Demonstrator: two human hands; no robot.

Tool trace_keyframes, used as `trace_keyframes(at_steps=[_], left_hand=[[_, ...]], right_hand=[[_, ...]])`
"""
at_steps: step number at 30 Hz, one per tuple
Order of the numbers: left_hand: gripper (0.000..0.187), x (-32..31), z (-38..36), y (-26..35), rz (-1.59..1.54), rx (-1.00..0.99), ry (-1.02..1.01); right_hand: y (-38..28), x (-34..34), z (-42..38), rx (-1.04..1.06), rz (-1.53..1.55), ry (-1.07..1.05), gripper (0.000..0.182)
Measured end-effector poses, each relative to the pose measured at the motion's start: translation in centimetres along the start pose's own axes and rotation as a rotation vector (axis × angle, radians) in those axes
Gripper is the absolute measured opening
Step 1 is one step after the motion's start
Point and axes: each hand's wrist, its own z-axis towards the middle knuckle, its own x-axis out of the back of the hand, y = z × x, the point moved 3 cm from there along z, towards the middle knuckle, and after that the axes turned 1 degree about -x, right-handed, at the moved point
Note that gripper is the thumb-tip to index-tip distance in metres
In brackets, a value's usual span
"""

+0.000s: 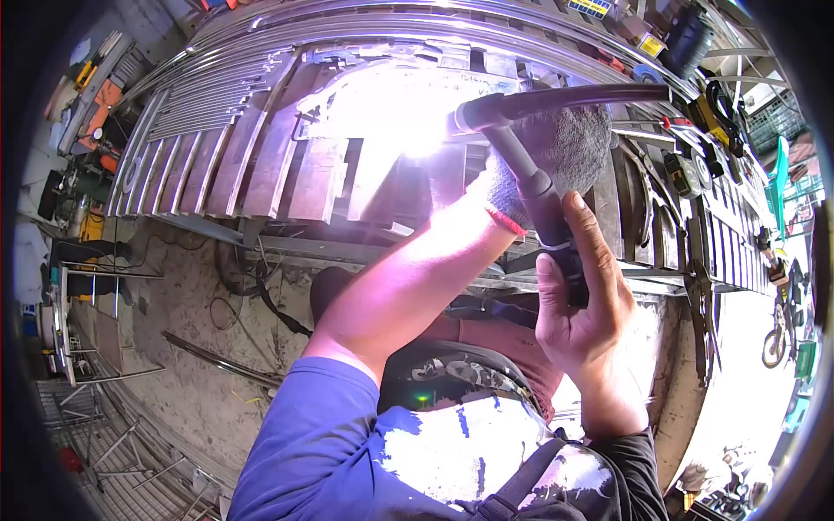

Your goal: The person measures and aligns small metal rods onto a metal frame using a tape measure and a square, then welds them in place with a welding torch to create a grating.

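My right hand (589, 300), bare, is closed around the handle of a TIG welding torch (540, 187), with the thumb and a finger lying along it. The torch's dark back cap points right, and its head faces a blinding white arc glare (408, 130). My left hand (569, 156), in a grey knitted glove with a red-edged cuff, rests behind the torch at the bench's slatted top. The torch partly covers the glove, and its fingers cannot be made out. Glare washes out the workpiece near the torch head.
Long metal tubes (373, 33) run along the back of the slatted metal bench (248, 174). Pliers with red handles (678, 124) and other tools lie at the right. Cables (269, 295) and a metal bar (217, 358) are on the floor below.
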Motion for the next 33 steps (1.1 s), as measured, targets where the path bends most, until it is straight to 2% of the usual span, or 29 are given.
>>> trace_keyframes(at_steps=[4, 6, 7, 11, 17, 24, 29, 32, 33], left_hand=[[0.022, -0.9, 0.2, 0.2, 0.030, 0.029, 0.049], [0.022, -1.6, 0.3, 0.2, 0.013, 0.018, 0.158], [0.018, -2.0, -0.4, -0.1, -0.067, -0.042, 0.381], [0.016, -1.8, -0.4, -0.2, -0.062, -0.024, 0.545], [0.017, 0.3, -0.8, -0.8, -0.083, -0.062, 0.291], [0.019, -0.3, -1.1, -0.1, -0.007, 0.000, 0.378], [0.019, -1.9, -0.4, -0.1, -0.090, 0.002, 0.439], [0.017, -2.2, -0.4, -0.2, -0.089, -0.021, 0.617], [0.017, -2.0, -0.3, -0.1, -0.054, -0.028, 0.515]], right_hand=[[0.1, 0.1, -0.1, -0.003, 0.015, -0.005, 0.070], [0.4, -0.1, -0.4, 0.017, 0.081, 0.025, 0.064], [0.6, -0.1, -0.5, 0.053, 0.043, 0.036, 0.067], [0.6, 0.0, -0.6, 0.034, 0.048, 0.025, 0.065], [0.3, -0.3, 0.1, 0.081, 0.075, 0.063, 0.072], [-0.2, 0.3, -0.1, 0.028, -0.041, -0.067, 0.074], [0.2, -0.4, -0.1, 0.094, 0.019, 0.080, 0.071], [0.6, -0.4, -0.8, 0.057, 0.028, 0.050, 0.064], [0.6, -0.3, -0.8, 0.050, 0.029, 0.037, 0.065]])
